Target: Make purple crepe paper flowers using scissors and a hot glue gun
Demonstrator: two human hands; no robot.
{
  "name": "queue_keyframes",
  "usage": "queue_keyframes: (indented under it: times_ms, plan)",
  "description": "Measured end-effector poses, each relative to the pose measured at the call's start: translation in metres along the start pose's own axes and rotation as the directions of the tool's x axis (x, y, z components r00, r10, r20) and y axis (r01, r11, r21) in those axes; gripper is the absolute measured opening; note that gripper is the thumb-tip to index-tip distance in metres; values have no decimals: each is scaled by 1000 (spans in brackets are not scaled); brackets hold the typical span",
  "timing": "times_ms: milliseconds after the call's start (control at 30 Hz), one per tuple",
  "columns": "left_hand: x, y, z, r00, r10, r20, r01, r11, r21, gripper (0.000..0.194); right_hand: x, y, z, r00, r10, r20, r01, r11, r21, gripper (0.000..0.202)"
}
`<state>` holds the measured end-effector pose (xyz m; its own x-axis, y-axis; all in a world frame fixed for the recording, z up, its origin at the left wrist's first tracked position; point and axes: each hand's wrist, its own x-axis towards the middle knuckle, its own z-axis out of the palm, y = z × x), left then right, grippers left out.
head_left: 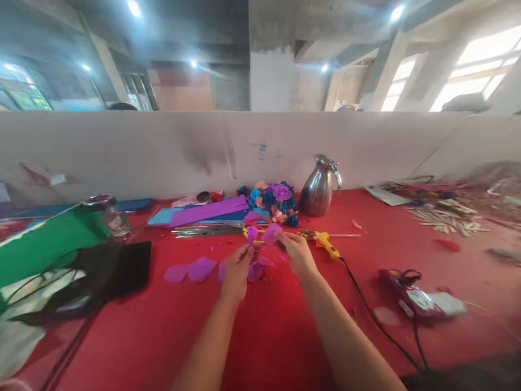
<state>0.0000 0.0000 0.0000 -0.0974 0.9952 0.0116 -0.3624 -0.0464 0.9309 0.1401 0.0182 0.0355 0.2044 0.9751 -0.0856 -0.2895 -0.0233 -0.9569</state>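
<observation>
My left hand [239, 267] is closed on a small purple paper flower [252, 234], its rolled bloom standing above my fingertips. Between the fingers of my right hand [297, 251] is a loose purple paper petal [270, 234], held close beside the bloom's right side. Several more cut purple petals [201, 270] lie in a row on the red table [268, 336], partly hidden behind my left hand. Just beyond my right hand rests a yellow glue gun [326, 245] with a black cord.
A bunch of finished paper flowers [280, 193] and a steel jug [318, 187] stand at the back. Purple paper strips [207, 212] lie over blue sheets. A power strip [413, 298] sits at right; a black object [132, 269] and glass jar [116, 220] are at left.
</observation>
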Motion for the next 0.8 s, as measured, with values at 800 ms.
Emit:
queue_keyframes:
  times_ms: [800]
  plan:
    - [-2, -2, 9, 995, -79, -60, 70, 988, -138, 31, -7, 17, 5, 962, -267, 62, 274, 929, -247, 38]
